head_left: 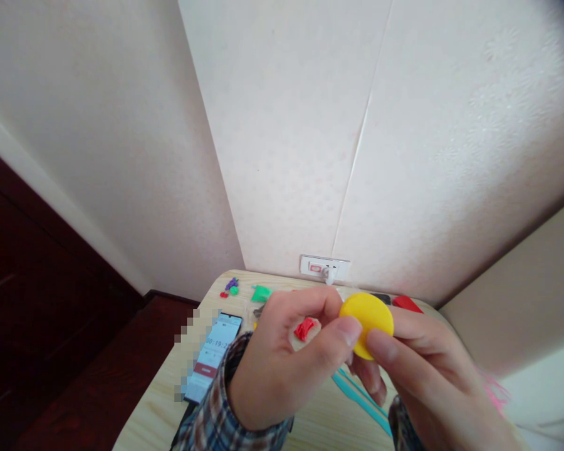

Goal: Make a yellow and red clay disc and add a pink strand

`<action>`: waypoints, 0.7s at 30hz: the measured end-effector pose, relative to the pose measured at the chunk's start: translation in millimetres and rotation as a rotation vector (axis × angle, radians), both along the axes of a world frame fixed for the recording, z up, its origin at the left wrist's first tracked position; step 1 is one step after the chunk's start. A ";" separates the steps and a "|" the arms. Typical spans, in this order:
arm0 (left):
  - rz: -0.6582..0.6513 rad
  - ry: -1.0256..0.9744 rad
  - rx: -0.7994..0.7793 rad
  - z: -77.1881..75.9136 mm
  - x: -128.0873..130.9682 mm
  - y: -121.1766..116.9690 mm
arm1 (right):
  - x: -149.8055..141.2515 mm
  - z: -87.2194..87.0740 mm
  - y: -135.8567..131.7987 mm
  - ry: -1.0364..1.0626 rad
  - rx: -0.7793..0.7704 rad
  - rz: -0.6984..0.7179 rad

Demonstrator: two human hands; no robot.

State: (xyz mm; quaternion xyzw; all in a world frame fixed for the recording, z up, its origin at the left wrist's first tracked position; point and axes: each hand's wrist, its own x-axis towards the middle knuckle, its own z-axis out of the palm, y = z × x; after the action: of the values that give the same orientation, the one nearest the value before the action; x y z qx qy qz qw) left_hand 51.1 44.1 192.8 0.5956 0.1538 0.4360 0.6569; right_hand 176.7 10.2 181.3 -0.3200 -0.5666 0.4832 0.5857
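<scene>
A flat, round disc of yellow modelling clay (367,316) is held up over the table between my two hands. My left hand (291,357) pinches its left side, thumb on the near face. From the right, my right hand (423,357) grips the same disc with its thumb on the lower right edge and fingers behind. Below the hands lie turquoise plastic clay tools (364,401), partly covered by my right hand. A crumpled red piece (305,328) shows through the gap in my left hand.
A phone with a running timer (214,357) lies at the left of the wooden table (145,413). Small purple, green and red clay pieces (232,285) sit at the far left corner, near a green packet (262,293). A red piece (407,304) lies far right. Behind is a wall socket (324,267).
</scene>
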 end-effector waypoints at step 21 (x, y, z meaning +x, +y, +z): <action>0.044 0.110 0.054 -7.8 -2.4 2.1 | 8.1 -13.0 -1.9 -0.086 0.128 -0.197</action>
State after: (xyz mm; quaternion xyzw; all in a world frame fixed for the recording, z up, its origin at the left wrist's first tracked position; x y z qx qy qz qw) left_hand 48.7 46.2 185.0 0.6326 0.1908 0.4209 0.6215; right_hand 184.9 8.3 168.4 -0.3568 -0.5866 0.3719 0.6247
